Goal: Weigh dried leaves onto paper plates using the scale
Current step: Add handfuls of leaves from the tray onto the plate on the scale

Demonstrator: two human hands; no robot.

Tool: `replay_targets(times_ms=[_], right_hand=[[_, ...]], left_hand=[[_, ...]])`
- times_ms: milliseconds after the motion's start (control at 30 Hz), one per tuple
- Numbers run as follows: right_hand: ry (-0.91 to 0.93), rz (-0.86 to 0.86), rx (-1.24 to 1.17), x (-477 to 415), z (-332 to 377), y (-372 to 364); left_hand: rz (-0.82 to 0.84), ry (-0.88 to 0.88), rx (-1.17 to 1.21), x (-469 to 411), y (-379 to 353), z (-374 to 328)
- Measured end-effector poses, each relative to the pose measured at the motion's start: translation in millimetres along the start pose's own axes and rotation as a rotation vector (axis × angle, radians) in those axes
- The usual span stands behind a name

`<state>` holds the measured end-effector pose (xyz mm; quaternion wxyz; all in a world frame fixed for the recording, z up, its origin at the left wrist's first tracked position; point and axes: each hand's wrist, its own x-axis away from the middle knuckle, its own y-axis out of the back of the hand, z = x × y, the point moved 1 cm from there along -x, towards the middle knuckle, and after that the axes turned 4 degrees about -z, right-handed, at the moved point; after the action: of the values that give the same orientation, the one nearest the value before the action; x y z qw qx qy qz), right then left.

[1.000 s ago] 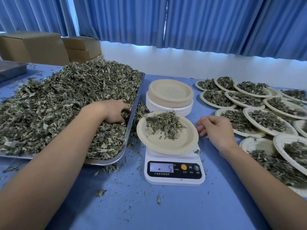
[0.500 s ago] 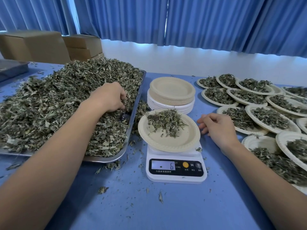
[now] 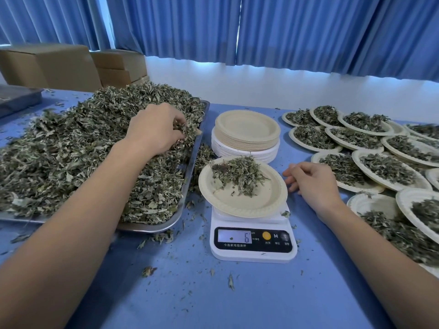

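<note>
Now clutching leaves [image 3: 187, 130] in left hand [image 3: 154, 129] near tray [image 3: 152, 227] edge — resting loose right hand [image 3: 311, 184] beside one plate [image 3: 249, 205], one scale [image 3: 251, 255].

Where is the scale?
Head view, lower centre: the scale stands on the table right of the tray, in front of the plate stack, carrying a plate of leaves.

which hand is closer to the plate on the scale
Right. The right hand rests on the table just right of the plate; the left hand is over the tray, gripping dried leaves, farther away.
</note>
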<state>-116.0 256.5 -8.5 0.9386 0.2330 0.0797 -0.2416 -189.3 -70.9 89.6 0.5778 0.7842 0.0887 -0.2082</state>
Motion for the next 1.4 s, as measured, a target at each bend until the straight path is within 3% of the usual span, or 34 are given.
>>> replay_targets(times_ms=[200, 367, 500, 633, 800, 900, 1067, 1200, 1300, 1400], right_hand=[[0.002, -0.002, -0.007, 0, 0, 0], [0.001, 0.006, 0.002, 0, 1, 0], [0.011, 0.015, 0.001, 2, 2, 0], [0.01, 0.011, 0.005, 1, 2, 0], [0.005, 0.008, 0.003, 0, 0, -1], [0.001, 0.008, 0.0, -1, -1, -1], [-0.004, 0.01, -0.015, 0, -1, 0], [0.002, 0.012, -0.009, 0, -1, -1], [0.008, 0.008, -0.006, 0, -2, 0], [0.013, 0.011, 0.003, 0, -2, -1]], left_hand=[[0.31, 0.134, -0.081, 1, -2, 2], [0.072, 0.165, 0.04, -2, 9, -1], [0.082, 0.146, 0.173, -2, 14, -11], [0.104, 0.018, 0.441, 6, 26, -31], [0.46, -0.05, 0.924, 17, 25, -53], [0.637, -0.085, 0.968, 20, 15, -58], [0.647, -0.024, 1.033, 16, 19, -45], [0.436, 0.07, 0.939, 9, 20, -31], [0.285, 0.081, 0.578, 1, 9, -16], [0.303, 0.107, 0.247, -4, -10, -3]])
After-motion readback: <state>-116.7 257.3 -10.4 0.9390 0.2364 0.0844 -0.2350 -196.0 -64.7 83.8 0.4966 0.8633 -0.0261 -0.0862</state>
